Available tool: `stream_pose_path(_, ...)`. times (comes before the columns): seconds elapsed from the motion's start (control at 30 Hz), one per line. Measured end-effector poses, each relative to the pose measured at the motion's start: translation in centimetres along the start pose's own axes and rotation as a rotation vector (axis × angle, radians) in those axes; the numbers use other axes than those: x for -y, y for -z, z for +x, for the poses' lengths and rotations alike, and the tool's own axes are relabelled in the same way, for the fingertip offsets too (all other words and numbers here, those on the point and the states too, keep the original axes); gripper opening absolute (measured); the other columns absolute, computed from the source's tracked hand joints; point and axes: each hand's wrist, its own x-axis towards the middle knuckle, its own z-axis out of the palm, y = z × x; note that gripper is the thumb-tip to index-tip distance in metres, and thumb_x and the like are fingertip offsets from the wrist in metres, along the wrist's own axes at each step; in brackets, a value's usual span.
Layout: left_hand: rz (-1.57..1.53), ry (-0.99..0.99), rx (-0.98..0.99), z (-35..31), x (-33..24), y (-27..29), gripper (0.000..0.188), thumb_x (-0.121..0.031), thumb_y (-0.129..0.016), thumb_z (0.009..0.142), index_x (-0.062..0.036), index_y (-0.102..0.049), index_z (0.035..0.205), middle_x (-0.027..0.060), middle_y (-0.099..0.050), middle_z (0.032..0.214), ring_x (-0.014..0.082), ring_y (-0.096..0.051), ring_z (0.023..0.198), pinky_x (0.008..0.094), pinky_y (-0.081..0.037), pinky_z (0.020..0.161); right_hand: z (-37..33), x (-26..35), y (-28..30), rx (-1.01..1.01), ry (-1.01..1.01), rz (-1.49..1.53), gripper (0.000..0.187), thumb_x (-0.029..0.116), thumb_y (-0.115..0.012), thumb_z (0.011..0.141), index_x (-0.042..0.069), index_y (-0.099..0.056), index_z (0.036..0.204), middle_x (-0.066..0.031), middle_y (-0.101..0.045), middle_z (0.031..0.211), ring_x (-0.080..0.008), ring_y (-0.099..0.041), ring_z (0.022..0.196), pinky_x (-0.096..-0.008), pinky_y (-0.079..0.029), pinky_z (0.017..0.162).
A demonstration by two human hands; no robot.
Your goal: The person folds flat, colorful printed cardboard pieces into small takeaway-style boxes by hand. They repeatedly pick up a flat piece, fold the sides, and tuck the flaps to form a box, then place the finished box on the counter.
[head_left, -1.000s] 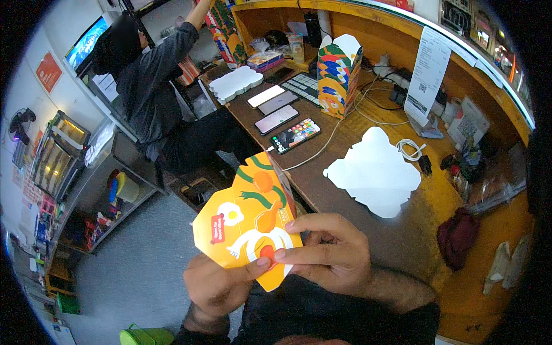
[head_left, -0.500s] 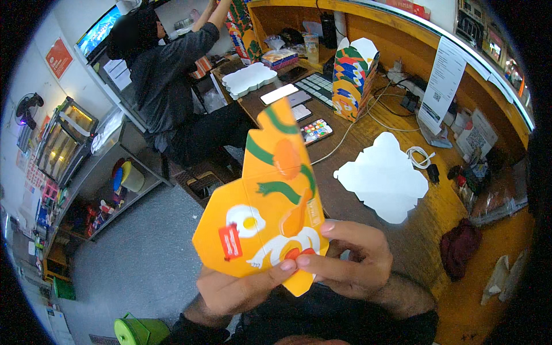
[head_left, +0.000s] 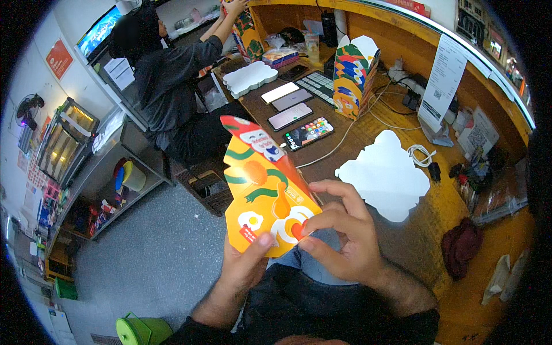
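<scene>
An orange printed food carton (head_left: 259,190), partly folded, tilts up in front of me with a red flap at its far end. My left hand (head_left: 244,265) grips its lower left edge, thumb on the printed face and the other fingers hidden behind. At the lower right corner my right hand (head_left: 351,247) pinches the carton's edge between thumb and fingers. To the right, a flat carton blank (head_left: 384,175) lies white side up on the wooden table (head_left: 368,221).
Several phones (head_left: 310,133) lie beyond the carton, near a keyboard (head_left: 316,86). Nested colourful cartons (head_left: 352,77) stand behind them. White carton blanks (head_left: 247,80) are stacked at the far left. A seated co-worker (head_left: 172,86) reaches toward another carton stack (head_left: 247,37). A white cable (head_left: 421,156) lies right.
My hands have turned the carton and brought its sides closer together; its red flap now shows. My left hand has shifted its grip. The co-worker's hands have come lower on the far stack.
</scene>
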Motion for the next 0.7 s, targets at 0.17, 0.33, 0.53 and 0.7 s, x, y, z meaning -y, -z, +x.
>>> stream_pose_path(0.17,0.335,0.058,-0.088,0.7,-0.7,0.1,0.056,-0.01,-0.077,0.099,0.001,-0.051,0.148,0.0169,-0.066,0.142,0.0287,-0.068,0.129,0.0457,-0.055,0.11,0.2,-0.4,-0.2,-0.006,-0.032,0.002,0.015,0.009,-0.087,0.087,0.005,-0.075,0.095,-0.0228,-0.055,0.142,-0.0233,-0.075,0.099,-0.0373,-0.058,0.094)
stream_pose_path(0.33,0.257,-0.019,-0.118,0.1,1.2,0.0,0.054,-0.01,-0.078,0.099,0.001,-0.053,0.145,0.0146,-0.069,0.136,0.0279,-0.07,0.124,0.0457,-0.055,0.109,-0.2,-0.9,0.1,0.0,-0.039,0.009,0.015,0.006,-0.086,0.087,0.004,-0.072,0.09,-0.0236,-0.055,0.139,-0.0206,-0.075,0.094,-0.0371,-0.058,0.093)
stream_pose_path(0.53,0.204,-0.196,-0.122,-1.1,2.9,0.5,0.067,-0.015,-0.081,0.098,-0.0005,-0.045,0.153,0.0157,-0.063,0.143,0.0322,-0.065,0.13,0.0522,-0.053,0.112,0.0,0.9,0.2,0.056,-0.058,0.021,0.012,0.003,-0.082,0.09,0.003,-0.072,0.096,-0.0226,-0.049,0.143,-0.0191,-0.072,0.1,-0.035,-0.055,0.097)
stream_pose_path(0.7,0.243,-0.276,-0.075,-1.8,3.4,1.1,0.066,-0.014,-0.082,0.097,0.0004,-0.047,0.15,0.0156,-0.064,0.141,0.0306,-0.065,0.128,0.0509,-0.052,0.112,-0.1,1.9,0.3,0.054,-0.077,0.008,0.011,0.003,-0.082,0.091,0.002,-0.072,0.097,-0.0208,-0.05,0.138,-0.0229,-0.072,0.103,-0.0359,-0.057,0.095)
